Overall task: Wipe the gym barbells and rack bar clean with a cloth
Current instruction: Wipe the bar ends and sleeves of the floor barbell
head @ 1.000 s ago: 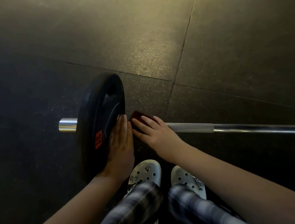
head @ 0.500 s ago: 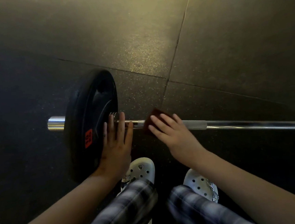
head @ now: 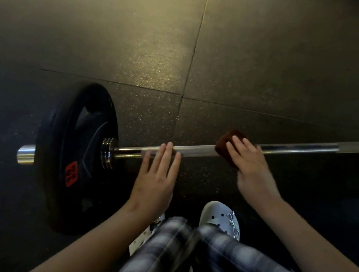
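The bar [head: 197, 150] sits low over the floor [head: 145, 52], the right hand [head: 249, 162] has its grip clamped on the cloth [head: 225, 145] against it, and the left hand [head: 156, 177] lies flat, grip apart, so a hard stroke could roll the bar away.

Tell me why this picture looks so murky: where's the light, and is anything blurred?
Head view: a yellowish pool of light hits the floor at top centre, with dark corners; the bar carries bright glare streaks; the plaid trouser legs are smeared by motion blur; the weight plate and cloth sit in dim shadow, yet stay readable.
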